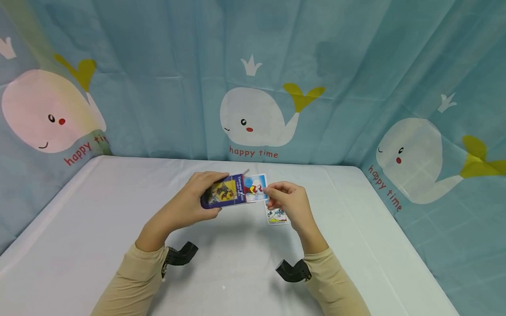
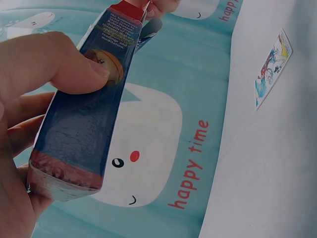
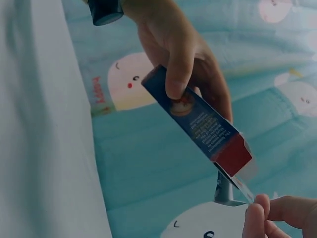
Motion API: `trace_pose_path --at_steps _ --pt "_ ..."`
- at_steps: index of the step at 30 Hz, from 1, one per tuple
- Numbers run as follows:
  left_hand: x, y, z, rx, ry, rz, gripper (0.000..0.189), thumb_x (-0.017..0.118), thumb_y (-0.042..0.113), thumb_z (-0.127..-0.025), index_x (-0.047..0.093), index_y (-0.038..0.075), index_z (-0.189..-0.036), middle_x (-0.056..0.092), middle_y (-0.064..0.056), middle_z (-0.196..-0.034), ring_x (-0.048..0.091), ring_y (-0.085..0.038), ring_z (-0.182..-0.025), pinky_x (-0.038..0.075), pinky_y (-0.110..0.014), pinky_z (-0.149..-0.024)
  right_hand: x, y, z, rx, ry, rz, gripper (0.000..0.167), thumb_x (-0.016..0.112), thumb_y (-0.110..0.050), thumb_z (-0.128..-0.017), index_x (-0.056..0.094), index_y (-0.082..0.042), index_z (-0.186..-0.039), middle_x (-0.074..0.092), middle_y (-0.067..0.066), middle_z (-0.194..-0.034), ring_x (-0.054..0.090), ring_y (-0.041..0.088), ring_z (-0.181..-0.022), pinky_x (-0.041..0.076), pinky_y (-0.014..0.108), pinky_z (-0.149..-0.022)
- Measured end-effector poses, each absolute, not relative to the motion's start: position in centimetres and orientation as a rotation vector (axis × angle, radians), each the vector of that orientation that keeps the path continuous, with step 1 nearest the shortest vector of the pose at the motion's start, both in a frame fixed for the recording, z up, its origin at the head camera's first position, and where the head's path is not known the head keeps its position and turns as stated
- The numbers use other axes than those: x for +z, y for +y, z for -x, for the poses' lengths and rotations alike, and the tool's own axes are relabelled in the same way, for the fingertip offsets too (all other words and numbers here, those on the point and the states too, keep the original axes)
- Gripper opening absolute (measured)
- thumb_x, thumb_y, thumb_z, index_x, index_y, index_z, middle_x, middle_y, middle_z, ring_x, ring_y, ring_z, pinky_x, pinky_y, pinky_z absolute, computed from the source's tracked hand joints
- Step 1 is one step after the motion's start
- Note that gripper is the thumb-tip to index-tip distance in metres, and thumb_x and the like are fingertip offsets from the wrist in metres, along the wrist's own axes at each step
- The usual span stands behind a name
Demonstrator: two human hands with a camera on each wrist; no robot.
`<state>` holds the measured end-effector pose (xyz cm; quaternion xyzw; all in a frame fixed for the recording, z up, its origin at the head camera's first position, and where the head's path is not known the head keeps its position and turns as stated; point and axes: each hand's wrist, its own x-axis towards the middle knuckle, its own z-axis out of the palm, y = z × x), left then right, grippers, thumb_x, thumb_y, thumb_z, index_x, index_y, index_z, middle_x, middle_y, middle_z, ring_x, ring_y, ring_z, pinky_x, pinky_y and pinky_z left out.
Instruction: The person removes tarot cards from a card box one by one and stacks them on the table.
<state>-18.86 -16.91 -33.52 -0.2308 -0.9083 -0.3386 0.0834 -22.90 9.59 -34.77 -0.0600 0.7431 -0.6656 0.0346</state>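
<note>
My left hand [image 1: 192, 197] grips a blue tarot card box [image 1: 224, 192] above the table, with its printed front toward the head camera. The box's open end points right. A tarot card [image 1: 254, 186] with a blue sky picture sticks partly out of that end. My right hand [image 1: 291, 202] pinches the card's outer edge between thumb and fingers. Below that hand, another tarot card [image 1: 278, 216] lies face up on the table, its upper part covered. In the right wrist view, the box [image 3: 195, 116] shows its narrow side and a raised end flap.
A white cloth covers the table [image 1: 221, 281]. Behind and beside it hangs a light blue curtain [image 1: 166, 109] printed with whales. A black camera mount sits on each wrist, the left mount [image 1: 182, 254] and the right mount [image 1: 292, 271].
</note>
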Motion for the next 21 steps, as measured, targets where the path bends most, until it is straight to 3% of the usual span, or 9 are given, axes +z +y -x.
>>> trace_pose_path --at_steps 12,21 --pt "-33.34 -17.17 18.88 -1.016 -2.699 0.686 0.076 0.076 0.009 -0.080 0.045 0.014 -0.149 0.050 -0.009 -0.146 0.039 -0.029 -0.129 0.045 -0.049 -0.095 -34.26 10.08 22.87 -2.031 2.206 0.218 0.026 0.070 -0.007 -0.090 0.066 0.009 -0.111 0.070 0.002 -0.081 0.071 0.012 -0.068 0.060 0.032 -0.069" --pt "-33.27 -17.45 18.88 -1.029 -2.691 0.677 0.075 0.076 0.008 -0.081 0.044 0.013 -0.149 0.050 -0.008 -0.146 0.039 -0.028 -0.128 0.045 -0.047 -0.093 -34.23 10.34 22.98 -2.057 2.193 0.187 0.026 0.069 -0.012 -0.092 0.065 0.009 -0.108 0.072 0.005 -0.081 0.070 0.011 -0.066 0.059 0.028 -0.068"
